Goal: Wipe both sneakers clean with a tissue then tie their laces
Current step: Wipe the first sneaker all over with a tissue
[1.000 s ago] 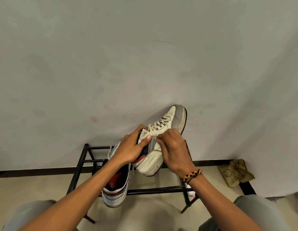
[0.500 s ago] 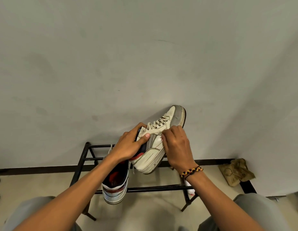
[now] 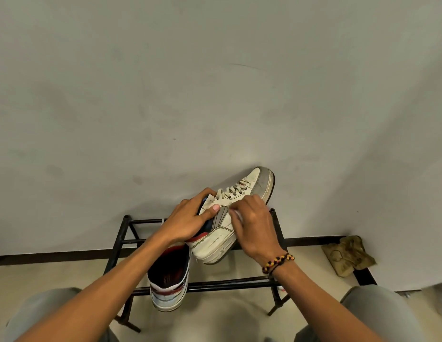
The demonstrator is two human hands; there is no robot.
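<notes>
- Held sneaker (image 3: 230, 218): white, dirty grey toe cap, tilted with the toe up toward 1 o'clock near the wall (image 3: 215, 95); it sits at centre frame above the rack (image 3: 215, 283).
- Left hand (image 3: 188, 223): grasps the collar and heel end, thumb pressed on the side panel, fingers curled over the opening.
- Right hand (image 3: 252, 225): fingers bunched against the side panel just below the laces (image 3: 233, 191); a sliver of white at the fingertips is probably the tissue (image 3: 236, 213), though too little shows to be sure.
- Step in hand, by judgement: wiping the side panel. Best done with the left hand bracing firmly while the right makes short strokes along the seams, then works up to the soiled toe cap, refolding the tissue to a clean face.
- Laces: threaded, ends not visible; whether tied cannot be told.
- Second sneaker (image 3: 169, 280): at 7 o'clock of the first, heel toward the camera, resting on the rack's front bar.
- Containers: none proper. The rack carries the second sneaker; that sneaker's dark, red-lined opening shows nothing inside.
- Crumpled khaki cloth (image 3: 348, 255): on the floor (image 3: 54, 275) at 4 o'clock, well apart.
</notes>
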